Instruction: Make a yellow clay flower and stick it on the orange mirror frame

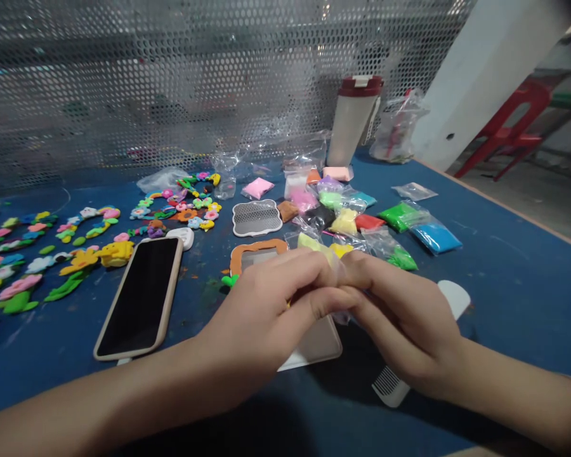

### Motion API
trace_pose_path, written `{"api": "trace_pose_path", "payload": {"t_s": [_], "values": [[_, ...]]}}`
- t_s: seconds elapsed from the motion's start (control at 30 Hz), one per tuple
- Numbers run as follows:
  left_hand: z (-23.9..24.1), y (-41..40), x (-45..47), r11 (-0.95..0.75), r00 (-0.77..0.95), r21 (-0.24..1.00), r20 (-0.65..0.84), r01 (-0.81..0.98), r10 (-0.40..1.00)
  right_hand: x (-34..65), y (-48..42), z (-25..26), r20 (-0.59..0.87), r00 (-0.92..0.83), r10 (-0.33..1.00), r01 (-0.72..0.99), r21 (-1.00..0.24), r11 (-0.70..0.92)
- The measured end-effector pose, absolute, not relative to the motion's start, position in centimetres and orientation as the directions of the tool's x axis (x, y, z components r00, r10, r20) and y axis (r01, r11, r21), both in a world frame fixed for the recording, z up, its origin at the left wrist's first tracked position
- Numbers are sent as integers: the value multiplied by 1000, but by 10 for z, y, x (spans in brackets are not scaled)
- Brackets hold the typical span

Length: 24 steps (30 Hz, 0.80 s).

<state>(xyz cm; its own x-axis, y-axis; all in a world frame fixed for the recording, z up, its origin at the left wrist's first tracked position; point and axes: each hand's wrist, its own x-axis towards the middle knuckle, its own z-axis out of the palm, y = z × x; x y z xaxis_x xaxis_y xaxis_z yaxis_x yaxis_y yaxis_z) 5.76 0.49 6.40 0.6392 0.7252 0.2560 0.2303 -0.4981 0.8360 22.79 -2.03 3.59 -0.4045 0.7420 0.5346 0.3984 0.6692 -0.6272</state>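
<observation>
My left hand (266, 308) and my right hand (404, 311) meet in the middle, their fingers pinched together on a small clear plastic bag (315, 244) with pale yellow clay showing at its top. The fingers hide most of the bag. Below them lies a white flat panel (316, 348), partly covered by my left hand. A mirror with an orange-brown clay border (255, 247) sits just behind my left hand, with green clay at its lower left corner. Under my right hand a white comb (391, 388) pokes out, its teeth visible.
Several small bags of coloured clay (345, 221) lie behind my hands, near a white-framed mirror (257, 218). A phone (143, 298) rests at left beside many clay flower ornaments (80, 259). A red-lidded tumbler (354, 120) stands by the perforated metal panel (171, 82).
</observation>
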Motion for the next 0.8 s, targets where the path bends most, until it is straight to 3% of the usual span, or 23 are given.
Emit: {"api": "trace_pose_path", "payload": {"t_s": [0.13,0.23,0.47,0.53,0.6,0.67,0.8], "values": [[72,3,53,-439,701,883,208,166,683,235,-25,47,441,-467,766,286,-745,603],[76,1,48,-354,697,920,144,167,702,240,-28,52,431,-373,822,226,-817,530],[62,9,43,-167,583,985,107,49,805,247,-7,42,503,-264,823,150,-821,550],[57,16,42,-62,553,998,68,-30,830,248,1,39,446,-248,860,88,-873,479],[53,21,42,21,545,998,16,-61,838,248,4,38,346,-339,875,49,-922,384],[52,25,43,48,526,998,-13,-52,851,248,4,38,308,-401,863,67,-929,363],[53,25,46,-66,428,995,89,-68,899,246,1,36,410,-275,870,270,-835,479]]}}
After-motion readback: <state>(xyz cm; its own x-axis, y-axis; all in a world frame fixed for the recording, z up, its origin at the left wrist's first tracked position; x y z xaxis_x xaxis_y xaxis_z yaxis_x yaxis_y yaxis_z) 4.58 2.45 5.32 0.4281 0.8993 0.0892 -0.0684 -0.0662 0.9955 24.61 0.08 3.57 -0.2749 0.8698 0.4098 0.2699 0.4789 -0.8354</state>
